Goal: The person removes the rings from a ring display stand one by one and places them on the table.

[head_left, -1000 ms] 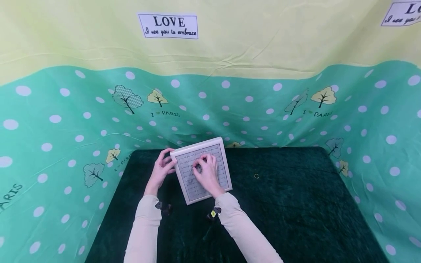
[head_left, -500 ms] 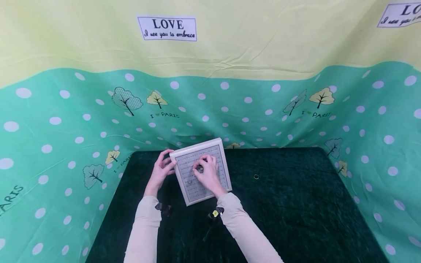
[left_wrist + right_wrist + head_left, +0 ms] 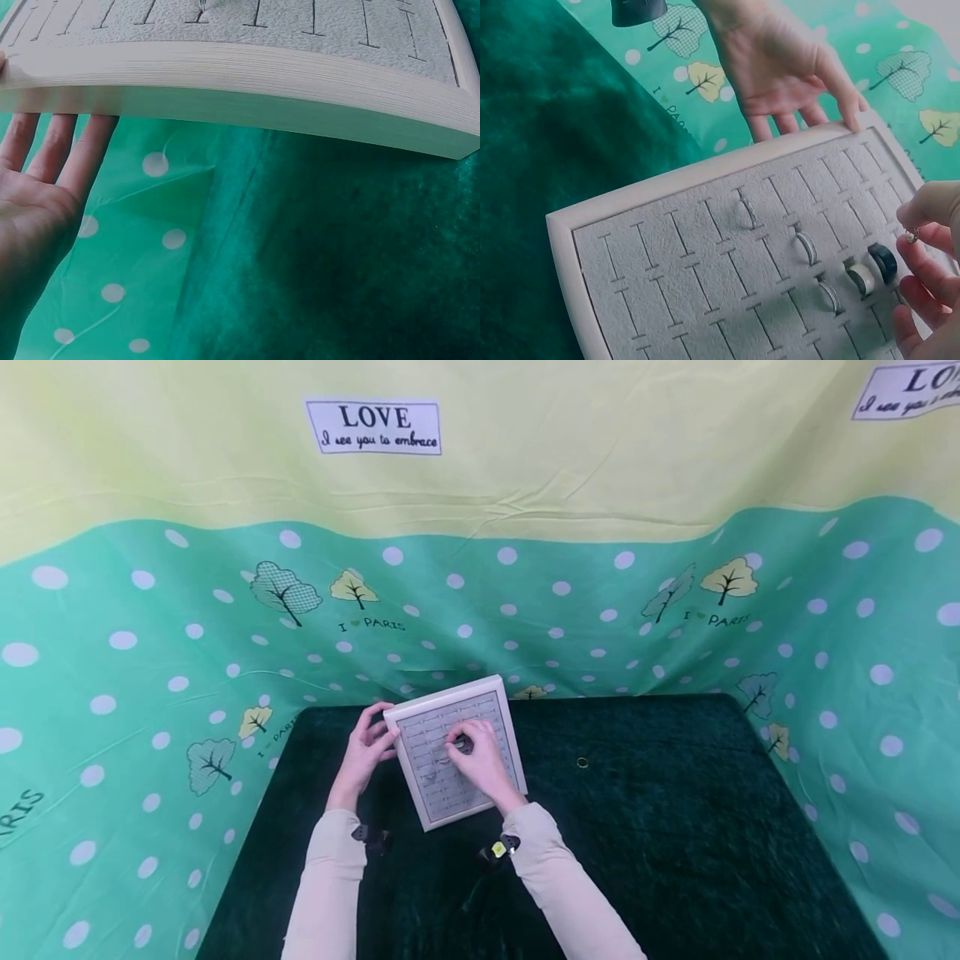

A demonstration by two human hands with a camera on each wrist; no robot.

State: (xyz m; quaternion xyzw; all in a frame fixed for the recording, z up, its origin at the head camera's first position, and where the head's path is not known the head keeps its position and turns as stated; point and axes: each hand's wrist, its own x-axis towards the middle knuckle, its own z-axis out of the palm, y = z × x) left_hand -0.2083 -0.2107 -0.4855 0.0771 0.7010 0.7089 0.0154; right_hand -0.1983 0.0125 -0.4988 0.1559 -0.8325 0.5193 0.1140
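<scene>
A pale-framed ring display tray (image 3: 420, 806) with a grey slotted pad stands tilted at the back of the table. My left hand (image 3: 362, 758) grips its upper left corner, thumb on the frame's face and fingers behind the side. Over the pad, my right hand (image 3: 480, 758) pinches a small ring (image 3: 912, 236) between thumb and index finger. Several rings sit in slots in the right wrist view, among them a silver ring (image 3: 748, 212), a cream ring (image 3: 860, 278) and a black ring (image 3: 883, 262).
A gold ring (image 3: 582, 762) lies on the dark green velvet cloth (image 3: 675, 843), to the right of the tray. Behind the table hangs a green and yellow printed curtain (image 3: 540, 560).
My right hand has drawn slightly to the right across the pad, its fingers still pinched, uncovering a ring in a slot. The left hand keeps its hold on the tray.
</scene>
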